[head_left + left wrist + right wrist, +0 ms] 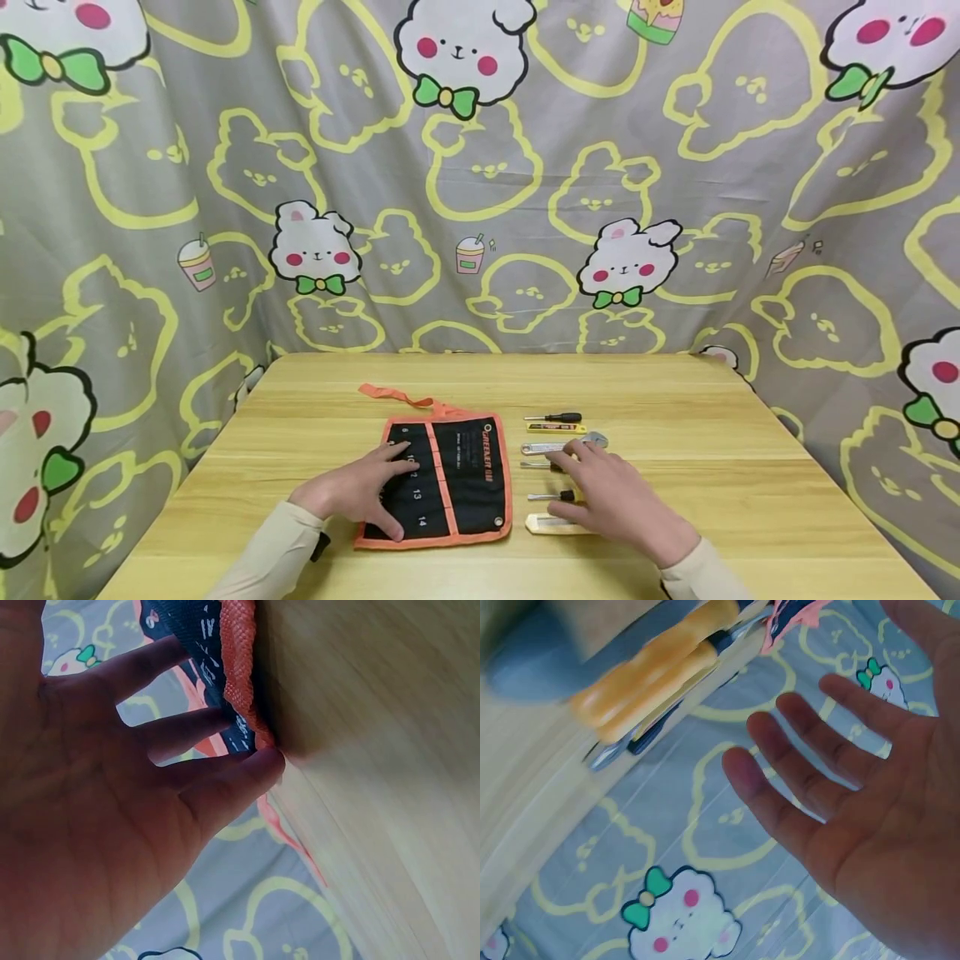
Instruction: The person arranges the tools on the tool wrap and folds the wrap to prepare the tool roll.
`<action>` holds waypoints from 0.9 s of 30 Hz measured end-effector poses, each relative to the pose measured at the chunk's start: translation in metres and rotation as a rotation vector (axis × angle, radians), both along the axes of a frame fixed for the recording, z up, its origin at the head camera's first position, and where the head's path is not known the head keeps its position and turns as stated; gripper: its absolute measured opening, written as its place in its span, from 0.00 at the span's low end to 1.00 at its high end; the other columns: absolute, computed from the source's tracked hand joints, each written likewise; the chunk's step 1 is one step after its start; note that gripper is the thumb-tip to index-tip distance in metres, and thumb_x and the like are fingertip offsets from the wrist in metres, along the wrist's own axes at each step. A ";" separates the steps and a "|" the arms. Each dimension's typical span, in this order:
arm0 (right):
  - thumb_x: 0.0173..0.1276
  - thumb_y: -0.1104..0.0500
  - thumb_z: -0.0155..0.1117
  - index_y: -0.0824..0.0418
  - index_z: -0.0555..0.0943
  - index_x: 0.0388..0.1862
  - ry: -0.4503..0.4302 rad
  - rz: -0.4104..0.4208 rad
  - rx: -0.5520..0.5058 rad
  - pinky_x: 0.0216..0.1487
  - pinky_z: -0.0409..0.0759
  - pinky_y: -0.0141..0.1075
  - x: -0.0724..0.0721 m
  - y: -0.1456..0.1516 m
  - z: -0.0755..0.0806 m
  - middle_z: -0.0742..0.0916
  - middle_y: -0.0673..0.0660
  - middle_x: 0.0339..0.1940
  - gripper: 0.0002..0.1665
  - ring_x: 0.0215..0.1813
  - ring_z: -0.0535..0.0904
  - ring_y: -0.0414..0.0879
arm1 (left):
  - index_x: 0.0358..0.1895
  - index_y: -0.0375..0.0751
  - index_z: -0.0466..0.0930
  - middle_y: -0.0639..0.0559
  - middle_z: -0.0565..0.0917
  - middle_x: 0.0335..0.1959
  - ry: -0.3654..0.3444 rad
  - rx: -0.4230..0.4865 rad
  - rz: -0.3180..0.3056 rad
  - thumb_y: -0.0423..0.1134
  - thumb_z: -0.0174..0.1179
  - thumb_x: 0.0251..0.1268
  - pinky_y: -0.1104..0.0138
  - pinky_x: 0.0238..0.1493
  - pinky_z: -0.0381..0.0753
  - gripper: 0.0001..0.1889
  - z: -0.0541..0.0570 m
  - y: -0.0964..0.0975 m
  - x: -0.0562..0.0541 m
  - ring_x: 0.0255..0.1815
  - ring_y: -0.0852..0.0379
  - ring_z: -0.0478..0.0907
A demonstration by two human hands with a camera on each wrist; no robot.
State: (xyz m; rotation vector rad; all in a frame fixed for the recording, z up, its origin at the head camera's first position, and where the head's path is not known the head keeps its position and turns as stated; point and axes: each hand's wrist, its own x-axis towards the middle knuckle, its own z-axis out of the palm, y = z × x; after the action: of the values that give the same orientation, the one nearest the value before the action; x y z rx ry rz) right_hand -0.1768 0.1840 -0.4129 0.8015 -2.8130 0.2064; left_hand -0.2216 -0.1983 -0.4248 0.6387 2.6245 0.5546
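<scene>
A black tool pouch (476, 500) with orange trim and printed size numbers lies flat on the table. My left hand (345, 487) rests on its left side, fingers spread, thumb near the front edge. In the left wrist view, fingertips touch the orange-edged pouch (238, 652). My right hand (618, 500) hovers over the tools right of the pouch, fingers apart and holding nothing. Partly beneath it are a pale utility knife (543, 525) and two screwdrivers, with one shaft (542, 497) showing. An adjustable wrench (536, 448) lies just beyond. Yellow screwdriver handles (656, 667) appear in the right wrist view.
Behind the wrench lie a slim yellow labelled item (557, 428) and a black-handled screwdriver (562, 417). An orange strap (393, 394) trails from the pouch's far edge. A patterned curtain (480, 250) surrounds the wooden table (675, 392) at the back and sides.
</scene>
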 end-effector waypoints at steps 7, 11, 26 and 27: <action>0.61 0.36 0.75 0.55 0.84 0.59 -0.040 0.016 -0.006 0.39 0.81 0.46 0.005 0.028 -0.003 0.83 0.51 0.49 0.34 0.44 0.80 0.45 | 0.73 0.47 0.72 0.41 0.55 0.83 -0.015 -0.001 0.005 0.54 0.83 0.43 0.37 0.72 0.62 0.49 0.000 0.001 0.000 0.83 0.34 0.47; 0.58 0.35 0.76 0.54 0.85 0.57 -0.044 0.010 0.006 0.38 0.80 0.43 0.006 0.038 -0.005 0.82 0.49 0.46 0.34 0.42 0.77 0.42 | 0.73 0.46 0.72 0.42 0.55 0.83 -0.016 0.000 0.009 0.53 0.84 0.42 0.37 0.73 0.62 0.50 0.000 0.000 0.001 0.83 0.34 0.46; 0.54 0.43 0.80 0.51 0.87 0.53 -0.133 0.070 0.024 0.42 0.83 0.44 0.012 0.054 -0.008 0.83 0.48 0.47 0.28 0.44 0.80 0.43 | 0.73 0.47 0.72 0.42 0.55 0.83 0.003 -0.022 0.016 0.53 0.84 0.40 0.37 0.73 0.61 0.51 -0.003 0.002 0.001 0.83 0.34 0.46; 0.54 0.43 0.80 0.51 0.87 0.52 -0.129 0.078 0.020 0.41 0.83 0.43 0.012 0.054 -0.009 0.82 0.47 0.46 0.27 0.44 0.79 0.42 | 0.73 0.47 0.72 0.42 0.55 0.83 0.003 -0.022 0.016 0.53 0.84 0.40 0.37 0.73 0.61 0.51 -0.003 0.002 0.001 0.83 0.34 0.46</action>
State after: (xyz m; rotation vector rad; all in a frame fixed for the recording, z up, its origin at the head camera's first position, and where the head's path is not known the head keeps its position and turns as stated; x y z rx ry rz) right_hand -0.1647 0.2380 -0.4218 0.9354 -2.9100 0.2509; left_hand -0.2208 -0.1967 -0.4275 0.6133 2.6364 0.5295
